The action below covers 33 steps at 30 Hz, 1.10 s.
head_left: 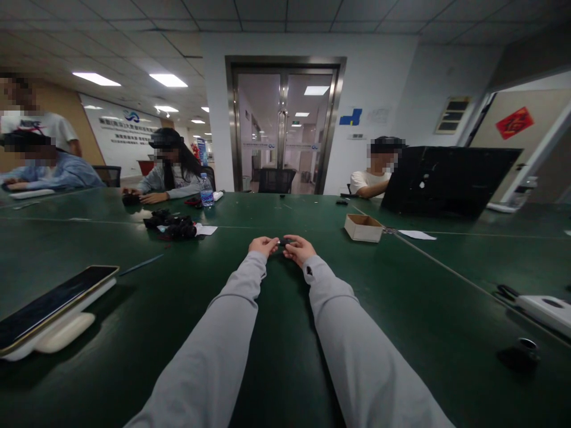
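Observation:
Both my arms, in grey sleeves, stretch forward over the dark green table (285, 333). Between my fingertips is a small black object (284, 242); its kind is too small to make out. My right hand (300, 249) is closed on its right side, thumb and fingers pinched around it. At its left end, my left hand (264, 245) pinches a small light tip. The two hands are close together, just above the tabletop or resting on it; I cannot tell which.
An open cardboard box (363, 229) stands right of my hands. A black tangled heap (170, 224) and a water bottle (206, 191) are to the left. A phone (57, 306) lies near left, a white device (546, 310) near right. Behind a monitor (450, 181) sits a person; others sit at left.

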### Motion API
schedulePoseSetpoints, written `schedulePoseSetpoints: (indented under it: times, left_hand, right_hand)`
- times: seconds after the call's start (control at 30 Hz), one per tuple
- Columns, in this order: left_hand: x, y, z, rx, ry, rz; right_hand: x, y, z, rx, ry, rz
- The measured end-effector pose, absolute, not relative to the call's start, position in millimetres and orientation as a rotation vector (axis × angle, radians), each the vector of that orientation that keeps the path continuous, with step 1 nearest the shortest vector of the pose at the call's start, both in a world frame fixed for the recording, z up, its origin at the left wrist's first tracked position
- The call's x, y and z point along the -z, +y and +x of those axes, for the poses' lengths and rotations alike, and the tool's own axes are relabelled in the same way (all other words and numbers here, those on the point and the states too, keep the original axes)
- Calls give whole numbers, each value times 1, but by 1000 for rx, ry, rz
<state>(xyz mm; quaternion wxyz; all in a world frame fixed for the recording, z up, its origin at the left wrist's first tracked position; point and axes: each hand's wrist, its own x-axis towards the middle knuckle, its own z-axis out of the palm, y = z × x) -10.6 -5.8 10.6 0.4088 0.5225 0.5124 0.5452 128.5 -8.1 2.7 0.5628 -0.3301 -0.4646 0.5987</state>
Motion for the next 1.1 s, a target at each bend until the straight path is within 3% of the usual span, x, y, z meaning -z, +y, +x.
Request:
schedulePoseSetpoints:
  times: [0.63, 1.1]
  left_hand:
    - [-8, -2, -15, -1268, 1514, 1515]
    - [-7, -3, -17, -1403, 1030, 1453]
  right_hand:
    - [0, -5, 130, -1438, -1140, -755]
    - [-12, -13, 125, -1448, -999, -901]
